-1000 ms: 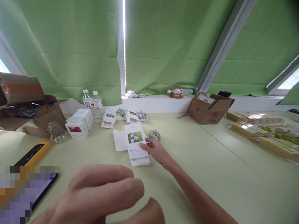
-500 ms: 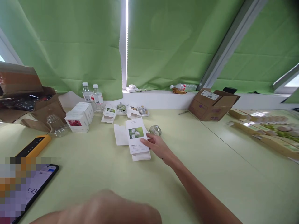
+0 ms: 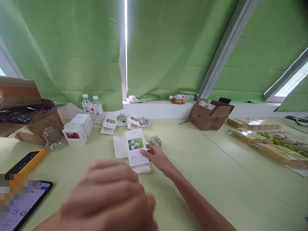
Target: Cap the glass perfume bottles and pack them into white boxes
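My right hand [image 3: 156, 157] pinches the right edge of a white paper box [image 3: 137, 160], its thumb on the printed front. The box shows a white-flower picture, with white flaps spread at its left and lower ends. Just behind my fingers sits a round clear glass ornament-like jar [image 3: 155, 141] with greenish contents. My left hand [image 3: 108, 195] is raised close to the camera, blurred, with its fingers curled in. Whatever it may hold is hidden. Farther back lie two smaller opened white boxes [image 3: 109, 123] beside similar round pieces.
At left stand white cartons [image 3: 75, 134], a clear jar [image 3: 53, 139], water bottles [image 3: 98, 109], an orange-edged device [image 3: 30, 162] and a phone [image 3: 31, 202]. A cardboard box [image 3: 209, 115] is at the back right. Long trays [image 3: 271, 150] lie at far right.
My left hand has risen farther into view, up and over the table's front. My right hand keeps its hold on the white box. The view has shifted slightly.
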Demonstrator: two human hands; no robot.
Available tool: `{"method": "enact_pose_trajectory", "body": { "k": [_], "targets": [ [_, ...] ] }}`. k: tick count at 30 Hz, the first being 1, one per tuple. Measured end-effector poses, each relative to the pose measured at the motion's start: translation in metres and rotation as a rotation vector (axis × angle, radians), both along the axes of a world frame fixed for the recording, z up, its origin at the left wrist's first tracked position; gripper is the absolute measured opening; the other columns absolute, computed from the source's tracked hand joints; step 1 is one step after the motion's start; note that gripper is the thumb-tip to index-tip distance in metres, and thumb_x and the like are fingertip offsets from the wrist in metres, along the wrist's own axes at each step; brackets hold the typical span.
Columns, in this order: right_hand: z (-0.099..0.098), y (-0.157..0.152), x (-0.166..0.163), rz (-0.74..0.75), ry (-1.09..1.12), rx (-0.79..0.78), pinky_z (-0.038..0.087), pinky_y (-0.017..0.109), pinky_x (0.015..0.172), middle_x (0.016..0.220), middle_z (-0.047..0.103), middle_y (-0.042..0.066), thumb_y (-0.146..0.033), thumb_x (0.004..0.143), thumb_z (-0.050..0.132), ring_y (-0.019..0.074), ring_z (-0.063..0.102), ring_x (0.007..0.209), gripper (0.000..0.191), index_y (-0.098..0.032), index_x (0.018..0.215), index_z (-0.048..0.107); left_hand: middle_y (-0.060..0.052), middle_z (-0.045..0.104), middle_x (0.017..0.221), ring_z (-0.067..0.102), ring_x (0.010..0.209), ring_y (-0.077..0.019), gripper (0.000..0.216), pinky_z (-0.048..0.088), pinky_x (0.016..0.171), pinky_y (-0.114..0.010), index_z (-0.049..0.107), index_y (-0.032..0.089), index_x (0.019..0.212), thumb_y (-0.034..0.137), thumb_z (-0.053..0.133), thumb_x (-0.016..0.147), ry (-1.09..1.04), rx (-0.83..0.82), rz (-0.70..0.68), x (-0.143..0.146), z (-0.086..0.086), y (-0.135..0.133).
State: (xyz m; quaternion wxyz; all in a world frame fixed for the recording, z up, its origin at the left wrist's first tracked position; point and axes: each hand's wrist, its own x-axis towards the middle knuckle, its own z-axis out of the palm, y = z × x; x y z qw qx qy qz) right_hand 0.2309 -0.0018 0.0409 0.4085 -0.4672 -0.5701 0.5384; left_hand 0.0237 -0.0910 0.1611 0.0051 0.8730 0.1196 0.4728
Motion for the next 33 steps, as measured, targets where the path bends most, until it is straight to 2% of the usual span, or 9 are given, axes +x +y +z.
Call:
{"method": "enact_pose_trajectory", "body": {
  "k": [3, 7, 10, 15, 18, 21, 25, 30, 33],
  "targets": [
    [0.003, -0.001, 0.0, 0.011, 0.002, 0.009, 0.053, 0.033, 0.079, 0.102, 0.072, 0.009, -0.049, 0.08, 0.064, 0.0254, 0.068, 0.094, 0.043, -0.016, 0.108, 0.064, 0.001, 0.066, 0.066, 0.062, 0.058, -0.0104, 0.014, 0.052, 0.056, -0.022, 0.063, 0.019, 0.085, 0.009, 0.053, 0.083, -0.288, 0.002, -0.002, 0.005, -0.008, 0.035],
    [0.006, -0.004, -0.001, 0.021, 0.009, 0.003, 0.051, 0.033, 0.08, 0.104, 0.072, 0.008, -0.05, 0.082, 0.062, 0.0247, 0.068, 0.095, 0.042, -0.017, 0.108, 0.064, -0.004, 0.067, 0.09, 0.062, 0.08, -0.0152, 0.018, 0.054, 0.063, -0.025, 0.062, 0.019, 0.093, 0.03, 0.048, 0.091, -0.246, -0.578, 0.356, 0.002, -0.05, 0.074],
    [0.006, -0.006, -0.001, 0.039, 0.032, -0.001, 0.051, 0.033, 0.081, 0.104, 0.071, 0.008, -0.05, 0.083, 0.062, 0.0246, 0.067, 0.096, 0.04, -0.018, 0.107, 0.064, -0.005, 0.062, 0.105, 0.06, 0.082, -0.0163, 0.025, 0.053, 0.06, -0.026, 0.059, 0.021, 0.098, 0.042, 0.05, 0.089, -0.237, -0.757, 0.496, -0.008, -0.085, 0.091],
    [0.004, -0.006, -0.003, 0.003, 0.007, -0.024, 0.05, 0.032, 0.079, 0.103, 0.071, 0.007, -0.053, 0.083, 0.06, 0.0238, 0.066, 0.095, 0.042, -0.019, 0.107, 0.064, -0.006, 0.058, 0.112, 0.058, 0.073, -0.014, 0.038, 0.051, 0.055, -0.027, 0.051, 0.023, 0.113, 0.05, 0.049, 0.087, -0.215, -0.979, 0.456, -0.016, -0.119, 0.099],
    [0.002, -0.004, -0.005, 0.005, 0.032, -0.031, 0.05, 0.032, 0.076, 0.101, 0.071, 0.007, -0.055, 0.083, 0.059, 0.0239, 0.066, 0.094, 0.044, -0.018, 0.106, 0.064, -0.008, 0.059, 0.107, 0.059, 0.067, -0.0139, 0.049, 0.052, 0.052, -0.028, 0.044, 0.021, 0.124, 0.053, 0.049, 0.087, -0.237, -1.176, 0.294, -0.011, -0.122, 0.096],
    [-0.003, -0.002, -0.007, 0.013, 0.051, -0.011, 0.051, 0.032, 0.075, 0.096, 0.07, 0.007, -0.057, 0.083, 0.058, 0.0236, 0.065, 0.09, 0.045, -0.017, 0.103, 0.065, -0.009, 0.063, 0.102, 0.063, 0.077, -0.0181, 0.057, 0.056, 0.06, -0.032, 0.039, 0.02, 0.131, 0.052, 0.052, 0.086, -0.275, -1.339, 0.129, -0.005, -0.121, 0.09],
    [-0.007, 0.0, -0.008, 0.043, 0.066, 0.013, 0.053, 0.036, 0.076, 0.095, 0.07, 0.008, -0.055, 0.086, 0.054, 0.0227, 0.066, 0.087, 0.048, -0.016, 0.113, 0.064, -0.009, 0.067, 0.104, 0.065, 0.092, -0.021, 0.056, 0.055, 0.079, -0.035, 0.044, 0.021, 0.128, 0.05, 0.059, 0.083, -0.386, -1.419, 0.129, -0.003, -0.116, 0.087],
    [-0.006, -0.001, -0.004, 0.062, 0.16, 0.07, 0.052, 0.041, 0.083, 0.106, 0.068, 0.006, -0.043, 0.085, 0.064, 0.0207, 0.065, 0.092, 0.076, -0.03, 0.148, 0.024, -0.009, 0.067, 0.109, 0.065, 0.09, -0.0211, 0.062, 0.056, 0.077, -0.035, 0.038, 0.025, 0.136, 0.05, 0.059, 0.083, -0.467, -1.442, 0.163, -0.008, -0.113, 0.092],
    [-0.006, 0.0, 0.0, 0.135, 0.136, 0.131, 0.051, 0.042, 0.086, 0.117, 0.064, 0.007, -0.041, 0.085, 0.063, 0.0205, 0.064, 0.096, 0.068, -0.033, 0.145, 0.031, -0.008, 0.065, 0.113, 0.065, 0.09, -0.0211, 0.065, 0.056, 0.076, -0.036, 0.031, 0.031, 0.141, 0.05, 0.057, 0.084, -0.48, -1.42, 0.128, -0.011, -0.112, 0.093]
  ]
}}
